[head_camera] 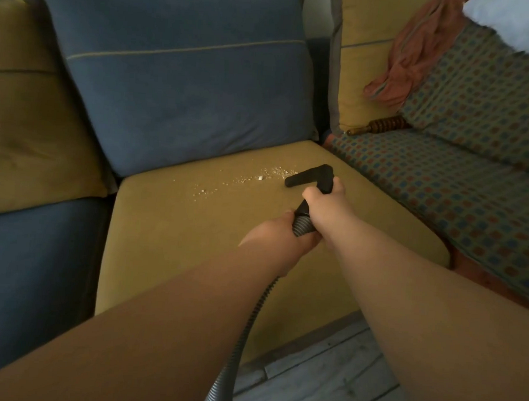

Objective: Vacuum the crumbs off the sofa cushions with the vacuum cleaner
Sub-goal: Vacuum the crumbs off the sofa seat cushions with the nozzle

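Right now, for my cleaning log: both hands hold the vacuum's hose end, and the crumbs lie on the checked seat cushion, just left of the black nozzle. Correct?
Not quite. The head view shows the crumbs on the mustard seat cushion, not the checked one. The left hand and right hand do hold the hose end, crumbs just left of the black nozzle.

Likely home living room: corner sofa (255, 230), cushions (177, 82), plank floor (324, 372).
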`<state>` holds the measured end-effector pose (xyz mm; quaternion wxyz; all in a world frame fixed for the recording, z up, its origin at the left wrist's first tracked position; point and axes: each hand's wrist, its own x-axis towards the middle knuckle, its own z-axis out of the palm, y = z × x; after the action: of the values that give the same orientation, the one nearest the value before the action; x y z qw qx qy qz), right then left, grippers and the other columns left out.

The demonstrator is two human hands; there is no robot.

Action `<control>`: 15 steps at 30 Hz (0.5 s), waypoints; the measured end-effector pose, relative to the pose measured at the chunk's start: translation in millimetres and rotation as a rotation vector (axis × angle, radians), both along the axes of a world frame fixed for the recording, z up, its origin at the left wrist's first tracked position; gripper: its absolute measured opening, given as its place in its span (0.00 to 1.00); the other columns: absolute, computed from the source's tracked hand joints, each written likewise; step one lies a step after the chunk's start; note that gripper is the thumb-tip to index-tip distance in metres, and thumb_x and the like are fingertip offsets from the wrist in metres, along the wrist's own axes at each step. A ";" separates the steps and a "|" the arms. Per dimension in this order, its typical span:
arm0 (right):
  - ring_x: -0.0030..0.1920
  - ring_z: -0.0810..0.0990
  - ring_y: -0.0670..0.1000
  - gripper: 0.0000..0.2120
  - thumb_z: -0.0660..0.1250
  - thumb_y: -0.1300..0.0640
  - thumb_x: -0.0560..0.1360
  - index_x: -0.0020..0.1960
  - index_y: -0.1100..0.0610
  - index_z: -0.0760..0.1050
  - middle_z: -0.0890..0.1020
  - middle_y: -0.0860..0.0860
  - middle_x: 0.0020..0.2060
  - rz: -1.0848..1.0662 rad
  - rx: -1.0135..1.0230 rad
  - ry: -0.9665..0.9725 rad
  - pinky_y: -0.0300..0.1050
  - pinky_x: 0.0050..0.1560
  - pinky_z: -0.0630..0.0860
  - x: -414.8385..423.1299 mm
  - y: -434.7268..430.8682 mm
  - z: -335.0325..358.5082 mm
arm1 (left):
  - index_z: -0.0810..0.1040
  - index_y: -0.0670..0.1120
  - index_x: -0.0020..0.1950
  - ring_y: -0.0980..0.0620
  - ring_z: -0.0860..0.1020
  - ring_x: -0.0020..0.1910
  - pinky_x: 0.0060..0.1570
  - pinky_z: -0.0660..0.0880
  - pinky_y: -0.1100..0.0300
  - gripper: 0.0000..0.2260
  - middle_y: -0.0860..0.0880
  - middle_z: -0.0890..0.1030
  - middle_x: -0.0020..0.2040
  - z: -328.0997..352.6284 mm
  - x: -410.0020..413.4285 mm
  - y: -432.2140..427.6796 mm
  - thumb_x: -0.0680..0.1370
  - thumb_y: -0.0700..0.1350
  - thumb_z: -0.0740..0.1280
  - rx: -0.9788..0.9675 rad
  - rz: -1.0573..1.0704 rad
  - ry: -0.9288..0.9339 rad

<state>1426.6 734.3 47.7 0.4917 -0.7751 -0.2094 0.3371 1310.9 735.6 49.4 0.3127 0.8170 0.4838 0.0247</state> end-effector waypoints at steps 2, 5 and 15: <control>0.50 0.77 0.58 0.34 0.60 0.50 0.74 0.77 0.41 0.50 0.75 0.55 0.62 0.014 -0.007 0.003 0.49 0.41 0.74 -4.1 -1.0 0.5 | 0.66 0.51 0.68 0.50 0.81 0.32 0.34 0.83 0.55 0.26 0.48 0.79 0.40 -0.5 -3.8 -0.5 0.76 0.64 0.62 -0.012 0.004 0.000; 0.50 0.77 0.58 0.34 0.60 0.49 0.74 0.77 0.41 0.51 0.75 0.54 0.61 0.031 0.004 0.004 0.51 0.47 0.75 -10.3 -1.6 1.1 | 0.65 0.51 0.68 0.51 0.80 0.29 0.29 0.81 0.58 0.25 0.48 0.79 0.39 0.0 -9.7 -0.4 0.76 0.64 0.63 -0.007 0.015 0.002; 0.50 0.77 0.58 0.34 0.60 0.50 0.75 0.77 0.41 0.51 0.76 0.54 0.59 0.073 0.018 0.036 0.51 0.48 0.74 -47.1 -3.3 -1.6 | 0.67 0.52 0.64 0.53 0.79 0.28 0.27 0.79 0.60 0.22 0.50 0.79 0.38 1.2 -49.1 -8.7 0.76 0.64 0.62 0.018 0.055 0.025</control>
<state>1379.5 730.9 46.1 0.4900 -0.7562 -0.2315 0.3668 1261.8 727.0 50.6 0.2986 0.8063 0.5099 0.0273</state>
